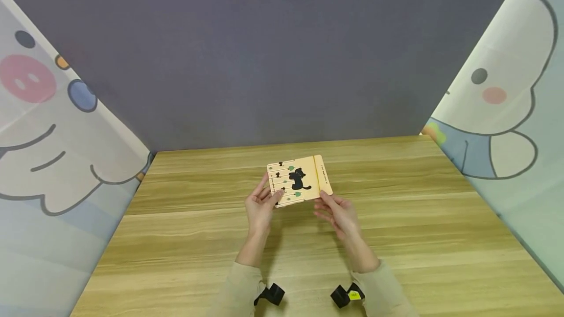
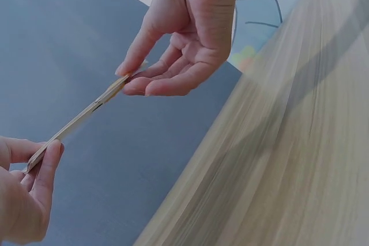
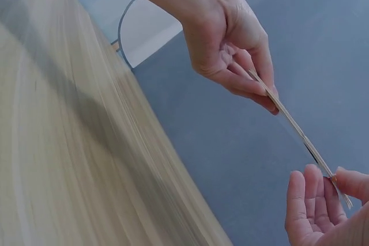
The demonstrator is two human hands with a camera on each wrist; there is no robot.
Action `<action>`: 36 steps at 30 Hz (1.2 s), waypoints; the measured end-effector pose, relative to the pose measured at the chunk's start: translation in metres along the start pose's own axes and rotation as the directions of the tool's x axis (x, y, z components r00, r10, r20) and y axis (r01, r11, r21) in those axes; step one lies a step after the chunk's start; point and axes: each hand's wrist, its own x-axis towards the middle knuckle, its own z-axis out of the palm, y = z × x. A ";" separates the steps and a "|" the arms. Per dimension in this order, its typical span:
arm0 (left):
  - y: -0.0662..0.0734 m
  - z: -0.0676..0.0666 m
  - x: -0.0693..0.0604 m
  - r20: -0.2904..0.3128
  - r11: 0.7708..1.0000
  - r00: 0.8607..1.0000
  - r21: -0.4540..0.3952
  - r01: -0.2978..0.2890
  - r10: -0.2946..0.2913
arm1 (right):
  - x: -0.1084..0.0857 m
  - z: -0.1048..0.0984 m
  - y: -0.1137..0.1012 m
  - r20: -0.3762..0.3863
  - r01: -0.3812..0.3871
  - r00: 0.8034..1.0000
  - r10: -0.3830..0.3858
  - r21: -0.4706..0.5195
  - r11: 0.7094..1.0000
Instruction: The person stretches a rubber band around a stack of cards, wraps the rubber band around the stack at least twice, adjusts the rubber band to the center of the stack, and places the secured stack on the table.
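The table ends at the back against a dark grey wall, and cartoon curtains, the left curtain and the right curtain, rise along its two sides. The table's near edge lies outside the head view. The notebook is in the air over the middle of the table, well apart from both curtains, with wide wood surface to its left and right. It is slightly turned, its right end higher toward the wall.

The left hand pinches the notebook's left end, thumb on the cover and fingers underneath. The right hand pinches the near right corner between thumb and finger; its other fingers are loosely bent below.

Only the head view shows the cover: cream, with a black cat, green leaves and a yellow band across the right part. The left and right wrist views show the notebook edge-on instead, as a thin layered strip between the hands, and show the fingers under it, mostly hidden from above.
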 end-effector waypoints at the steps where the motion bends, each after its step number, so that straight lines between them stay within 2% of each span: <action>1: 0.000 0.000 0.000 -0.004 1.000 1.000 0.002 0.002 -0.002 | 0.000 0.001 0.001 0.004 0.002 1.000 -0.002 0.003 1.000; 8: -0.003 0.000 -0.001 -0.017 1.000 1.000 0.002 -0.003 0.003 | -0.002 0.005 0.003 -0.001 -0.002 1.000 0.002 0.016 1.000; 11: -0.005 -0.001 -0.002 -0.016 1.000 1.000 0.006 -0.005 0.005 | 0.000 0.003 0.008 0.009 0.027 1.000 -0.027 -0.014 1.000; 15: -0.008 -0.001 -0.004 -0.022 1.000 1.000 0.018 -0.013 0.014 | 0.017 -0.014 0.030 0.072 0.085 0.994 -0.080 -0.061 0.995; 18: -0.010 0.001 -0.005 -0.042 0.999 0.999 0.031 -0.029 0.030 | 0.034 -0.030 0.051 0.118 0.104 0.988 -0.100 -0.032 0.994; 22: -0.012 0.002 -0.006 -0.070 0.998 0.996 0.040 -0.047 0.049 | 0.042 -0.034 0.061 0.106 0.095 0.990 -0.097 0.021 0.995; 23: -0.012 0.003 -0.006 -0.075 0.998 0.996 0.039 -0.049 0.052 | 0.037 -0.028 0.056 0.087 0.085 0.992 -0.086 0.023 0.996; 24: -0.013 0.004 -0.007 -0.076 0.998 0.996 0.037 -0.049 0.052 | 0.038 -0.028 0.058 0.109 0.101 0.988 -0.106 0.050 0.994; 27: -0.012 0.005 -0.008 -0.074 0.998 0.996 0.031 -0.056 0.058 | 0.019 -0.008 0.041 0.079 0.099 0.992 -0.103 0.052 0.994; 30: -0.010 0.005 -0.007 -0.067 0.998 0.996 0.029 -0.059 0.061 | 0.012 -0.002 0.035 0.146 0.110 0.982 -0.121 0.083 0.991; 31: -0.010 0.005 -0.007 -0.067 0.998 0.996 0.029 -0.058 0.059 | 0.003 0.005 0.026 0.115 0.092 0.989 -0.098 0.051 0.994; 34: -0.008 0.004 -0.005 -0.060 0.999 0.997 0.025 -0.041 0.042 | 0.000 0.005 0.023 0.137 0.072 0.988 -0.072 0.007 0.997; 36: -0.006 0.003 -0.004 -0.053 0.999 0.998 0.023 -0.027 0.028 | -0.003 0.005 0.022 0.134 0.062 0.990 -0.052 -0.069 0.996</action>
